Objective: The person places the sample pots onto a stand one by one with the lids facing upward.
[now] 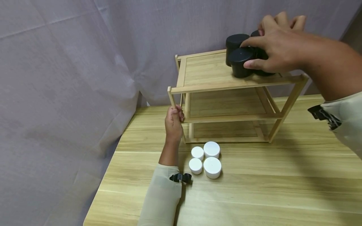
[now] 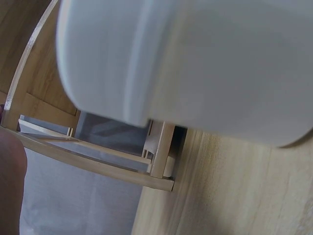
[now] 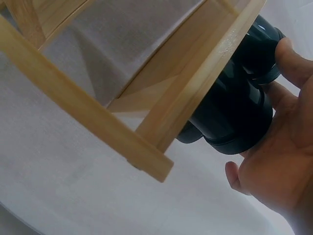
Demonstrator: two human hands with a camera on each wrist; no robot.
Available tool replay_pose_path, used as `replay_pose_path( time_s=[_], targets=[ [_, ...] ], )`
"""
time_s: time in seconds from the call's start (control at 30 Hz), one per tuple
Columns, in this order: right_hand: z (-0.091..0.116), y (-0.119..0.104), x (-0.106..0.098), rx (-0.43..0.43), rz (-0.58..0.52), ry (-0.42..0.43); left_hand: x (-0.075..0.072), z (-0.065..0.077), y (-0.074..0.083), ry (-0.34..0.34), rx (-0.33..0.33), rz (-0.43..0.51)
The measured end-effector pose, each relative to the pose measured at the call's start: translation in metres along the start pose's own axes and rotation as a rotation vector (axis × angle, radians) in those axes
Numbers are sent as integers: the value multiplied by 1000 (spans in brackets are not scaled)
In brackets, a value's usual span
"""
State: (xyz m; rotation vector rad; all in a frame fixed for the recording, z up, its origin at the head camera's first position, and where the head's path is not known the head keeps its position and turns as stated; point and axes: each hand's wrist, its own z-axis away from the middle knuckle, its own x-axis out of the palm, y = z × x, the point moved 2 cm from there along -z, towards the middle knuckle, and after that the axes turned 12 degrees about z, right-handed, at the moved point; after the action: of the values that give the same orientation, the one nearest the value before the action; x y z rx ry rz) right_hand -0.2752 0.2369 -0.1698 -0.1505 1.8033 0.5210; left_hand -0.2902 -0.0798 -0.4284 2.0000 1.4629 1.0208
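Note:
My left hand (image 1: 174, 122) grips the left front post of a light wooden three-tier rack (image 1: 206, 89), near its middle shelf. On the right side of the top shelf, several lidded black jars stand close together. My right hand (image 1: 278, 47) reaches over them from the right. Its thumb and index finger pinch the front black jar (image 1: 240, 62), a short one, while the other fingers arch over the jars behind. In the right wrist view the thumb (image 3: 288, 56) lies against that jar's lid, beside a taller black jar (image 3: 237, 115). The right hand partly hides the rear jars.
Two larger white jars (image 1: 212, 168) and two smaller white jars (image 1: 195, 166) stand on the wooden table (image 1: 254, 191) in front of the rack, just right of the left forearm. Grey cloth (image 1: 70, 94) hangs behind and to the left. The table's left edge slants beside it.

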Motion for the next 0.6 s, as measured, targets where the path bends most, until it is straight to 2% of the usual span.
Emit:
replay_pose_path(
  time_s=[0.6],
  targets=[
    [-5, 1, 8, 34, 74, -52, -4, -1, -3, 7, -2, 16]
  ],
)
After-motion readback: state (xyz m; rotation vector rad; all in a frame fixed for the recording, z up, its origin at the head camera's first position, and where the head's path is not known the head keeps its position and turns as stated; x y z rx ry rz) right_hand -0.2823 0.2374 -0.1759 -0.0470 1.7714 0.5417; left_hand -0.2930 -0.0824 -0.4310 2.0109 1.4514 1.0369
